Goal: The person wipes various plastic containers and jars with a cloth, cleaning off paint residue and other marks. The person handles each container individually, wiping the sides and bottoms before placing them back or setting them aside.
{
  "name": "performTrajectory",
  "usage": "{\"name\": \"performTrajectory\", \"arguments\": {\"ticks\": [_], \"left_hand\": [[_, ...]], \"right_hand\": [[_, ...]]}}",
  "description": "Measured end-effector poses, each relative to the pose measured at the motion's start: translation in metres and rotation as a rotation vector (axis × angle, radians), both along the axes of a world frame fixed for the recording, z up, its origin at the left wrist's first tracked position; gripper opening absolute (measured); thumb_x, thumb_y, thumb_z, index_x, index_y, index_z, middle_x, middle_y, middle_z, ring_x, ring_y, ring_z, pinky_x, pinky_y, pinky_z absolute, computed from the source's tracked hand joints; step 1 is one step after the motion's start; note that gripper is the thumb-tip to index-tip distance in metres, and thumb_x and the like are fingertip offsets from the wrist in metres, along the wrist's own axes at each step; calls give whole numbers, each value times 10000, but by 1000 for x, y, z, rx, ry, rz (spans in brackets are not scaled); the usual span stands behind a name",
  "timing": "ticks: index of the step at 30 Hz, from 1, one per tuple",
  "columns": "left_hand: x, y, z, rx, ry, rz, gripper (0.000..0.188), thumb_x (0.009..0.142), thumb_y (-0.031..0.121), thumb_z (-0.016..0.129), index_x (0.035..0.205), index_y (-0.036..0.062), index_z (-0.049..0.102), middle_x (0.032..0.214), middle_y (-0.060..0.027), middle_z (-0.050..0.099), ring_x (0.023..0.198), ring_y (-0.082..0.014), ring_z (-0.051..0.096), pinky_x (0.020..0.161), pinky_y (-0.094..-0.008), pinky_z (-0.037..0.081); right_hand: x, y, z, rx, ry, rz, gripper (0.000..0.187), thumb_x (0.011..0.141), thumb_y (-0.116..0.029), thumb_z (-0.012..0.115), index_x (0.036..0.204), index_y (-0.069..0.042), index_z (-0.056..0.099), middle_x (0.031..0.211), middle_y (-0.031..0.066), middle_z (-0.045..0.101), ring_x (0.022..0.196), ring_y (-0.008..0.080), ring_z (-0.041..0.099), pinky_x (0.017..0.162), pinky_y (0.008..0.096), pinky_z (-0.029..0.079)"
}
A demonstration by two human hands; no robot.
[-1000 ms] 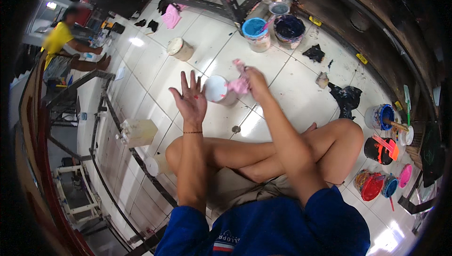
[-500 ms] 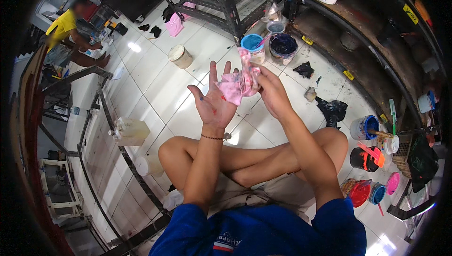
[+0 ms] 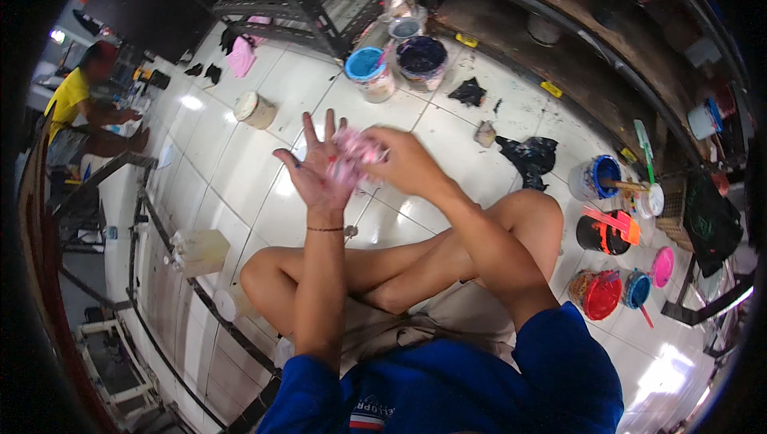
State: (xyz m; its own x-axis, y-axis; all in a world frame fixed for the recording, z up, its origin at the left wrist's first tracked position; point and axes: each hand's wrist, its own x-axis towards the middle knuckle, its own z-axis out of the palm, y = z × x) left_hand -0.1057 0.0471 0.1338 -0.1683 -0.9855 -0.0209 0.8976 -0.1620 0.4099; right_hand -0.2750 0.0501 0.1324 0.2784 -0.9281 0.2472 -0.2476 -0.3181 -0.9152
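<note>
A crumpled pink rag (image 3: 357,156) is bunched in my right hand (image 3: 407,164), whose fingers are closed round it. The rag lies against the palm and finger side of my left hand (image 3: 321,174). That left hand is palm up with its fingers spread, and red and dark paint spots mark its skin. Part of the left palm is hidden behind the rag. Both hands are above the tiled floor, in front of my crossed legs.
Beyond my hands stand a bucket of blue paint (image 3: 370,75), a dark paint bucket (image 3: 422,63) and a pale tub (image 3: 255,110). Several paint pots, including a red one (image 3: 599,297), sit at right. A metal rail and jerrycan (image 3: 200,252) are at left. A person in yellow (image 3: 70,99) crouches far left.
My right hand has brought the rag down onto my left palm, where it was held higher by the fingers before. The whole view has shifted, with the surroundings sliding left.
</note>
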Motion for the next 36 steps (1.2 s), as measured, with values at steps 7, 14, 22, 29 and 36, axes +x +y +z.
{"name": "performTrajectory", "arguments": {"ticks": [7, 14, 22, 29, 36], "left_hand": [[-24, -2, 2, -45, -226, 90, 899, 832, 795, 276, 1528, 241, 146, 1570, -118, 175, 1424, -306, 200, 1139, -480, 212], [-26, 3, -1, 20, -355, 242, 920, 840, 807, 225, 1537, 242, 25, 1596, -71, 86, 1454, -244, 119, 1162, -372, 151], [-14, -8, -3, 59, -526, 220, 927, 837, 810, 212, 1532, 248, -32, 1603, -63, 24, 1464, -244, 80, 1163, -363, 133], [-30, 2, -16, -8, -359, 66, 964, 813, 830, 247, 1538, 235, 23, 1567, -45, 125, 1418, -217, 179, 1149, -347, 143], [-12, 6, -27, 173, -307, 158, 1005, 790, 841, 312, 1537, 218, 60, 1589, -87, 111, 1451, -257, 118, 1159, -379, 158]], "right_hand": [[25, 17, 10, -193, 0, -278, 356, 749, -97, 704, 1072, 9, 597, 1000, 169, 612, 891, 332, 625, 769, 390, 505], [39, 23, 4, -48, -157, -259, 233, 766, -87, 678, 967, 23, 637, 875, 188, 602, 774, 360, 608, 685, 414, 482], [53, 37, -5, -17, -243, -268, 199, 793, -136, 674, 924, 11, 642, 795, 179, 596, 721, 344, 598, 644, 406, 465], [37, 9, -15, 88, -225, -354, 212, 778, -129, 669, 941, 5, 647, 837, 187, 605, 783, 372, 596, 687, 423, 464], [53, 31, -2, -2, -146, -271, 265, 751, -116, 696, 975, 12, 637, 820, 150, 546, 730, 324, 565, 643, 388, 453]]}}
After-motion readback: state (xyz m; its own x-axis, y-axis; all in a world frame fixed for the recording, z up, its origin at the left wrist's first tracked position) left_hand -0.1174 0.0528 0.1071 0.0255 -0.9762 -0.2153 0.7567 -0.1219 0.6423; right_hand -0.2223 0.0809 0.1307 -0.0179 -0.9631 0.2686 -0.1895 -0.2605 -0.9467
